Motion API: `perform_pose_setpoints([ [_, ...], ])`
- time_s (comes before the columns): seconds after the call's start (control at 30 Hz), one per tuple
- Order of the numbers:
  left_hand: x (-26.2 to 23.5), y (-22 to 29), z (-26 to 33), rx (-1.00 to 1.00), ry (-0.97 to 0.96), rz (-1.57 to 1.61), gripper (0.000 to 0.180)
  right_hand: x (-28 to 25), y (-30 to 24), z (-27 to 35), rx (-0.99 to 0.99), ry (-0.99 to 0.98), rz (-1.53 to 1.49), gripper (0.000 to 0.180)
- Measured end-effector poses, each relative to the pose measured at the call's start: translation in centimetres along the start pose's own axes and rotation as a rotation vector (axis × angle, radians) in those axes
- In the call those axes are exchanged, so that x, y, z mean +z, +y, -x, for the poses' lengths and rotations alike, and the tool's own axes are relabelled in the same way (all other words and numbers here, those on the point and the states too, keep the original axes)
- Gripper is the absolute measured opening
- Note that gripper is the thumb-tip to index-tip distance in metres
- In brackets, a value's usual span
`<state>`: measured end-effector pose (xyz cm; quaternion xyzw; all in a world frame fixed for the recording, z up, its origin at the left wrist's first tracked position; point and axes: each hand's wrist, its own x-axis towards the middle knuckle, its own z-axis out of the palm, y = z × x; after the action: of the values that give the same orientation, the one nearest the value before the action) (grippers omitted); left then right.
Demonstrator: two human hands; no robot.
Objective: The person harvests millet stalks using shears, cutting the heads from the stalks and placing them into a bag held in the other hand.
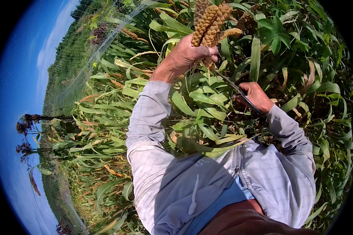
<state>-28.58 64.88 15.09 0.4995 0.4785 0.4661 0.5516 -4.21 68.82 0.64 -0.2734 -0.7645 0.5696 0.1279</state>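
Note:
A bunch of ripe, golden-brown millet heads [210, 24] stands up out of my left hand [188, 55], whose fingers are wrapped round it just below the heads. In my right hand [255, 96], lower and to the right, I grip what look like long dark scissors [228, 81]. Their thin blades slant up to the left, and the tip reaches the stalks right under my left hand. Whether the tip touches a stalk I cannot tell. Part of the handle is hidden by my fingers.
Dense long-leaved millet plants [106, 137] surround me, with more drooping heads [91, 98] to the left. Broad lobed leaves [276, 34] grow at the upper right. Fine netting [88, 58] hangs at the upper left. A dark dried plant [25, 147] juts against the sky.

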Motion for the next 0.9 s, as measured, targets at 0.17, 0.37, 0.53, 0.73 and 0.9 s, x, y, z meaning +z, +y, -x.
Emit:
perform_pose_setpoints([
  [0.17,-2.6,3.0,5.4,0.292,-0.027,0.19,0.046,1.3,-4.3,-1.3,-0.354,-0.025,0.239,0.033],
  [0.37,-6.0,4.8,12.9,0.358,0.329,-0.034,0.05,0.5,-6.2,-3.8,-0.384,-0.027,0.666,0.041],
  [0.53,-12.4,1.5,14.2,0.3,0.616,0.07,0.033,-1.4,-6.2,-6.9,-0.305,-0.054,0.47,0.04],
  [0.73,-16.7,-4.1,8.4,0.132,0.561,0.189,0.04,-1.0,-7.8,-9.2,-0.08,-0.185,0.164,0.033],
  [0.9,-15.7,-3.5,6.6,0.085,0.042,0.519,0.031,-2.3,-9.0,-8.0,-0.116,-0.125,-0.088,0.027],
])
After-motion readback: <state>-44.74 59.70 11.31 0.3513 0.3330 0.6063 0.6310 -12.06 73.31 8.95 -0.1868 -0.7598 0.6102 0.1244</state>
